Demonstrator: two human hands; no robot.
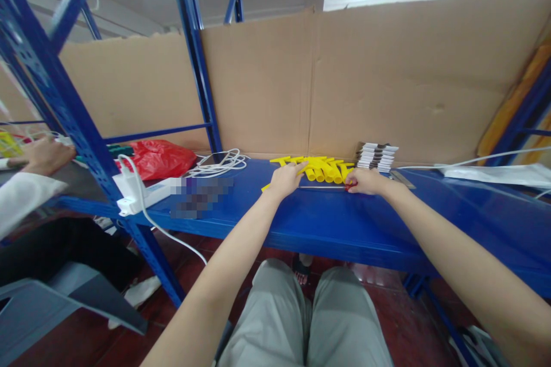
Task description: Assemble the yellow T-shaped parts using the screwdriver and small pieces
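My left hand (286, 180) is closed low over the blue shelf, at the left end of a row of yellow plastic pieces (329, 172). A yellow end (266, 187) pokes out to the left of that hand, seemingly part of a yellow piece it grips; the fingers cover the rest. My right hand (365, 181) is closed around a small red handle (348, 187). From it a thin metal rod (322, 187) runs left towards my left hand, in front of the row. Just behind my right hand stands a stack of white and dark pieces (377, 156).
A cardboard sheet (365, 80) backs the blue shelf (327, 218). To the left lie a white power strip (159, 192), a red plastic bag (159, 159) and coiled white cable (221, 163). A flat metal strip (402, 179) lies right. Another person's hand (47, 155) is far left, beyond a blue post (81, 109).
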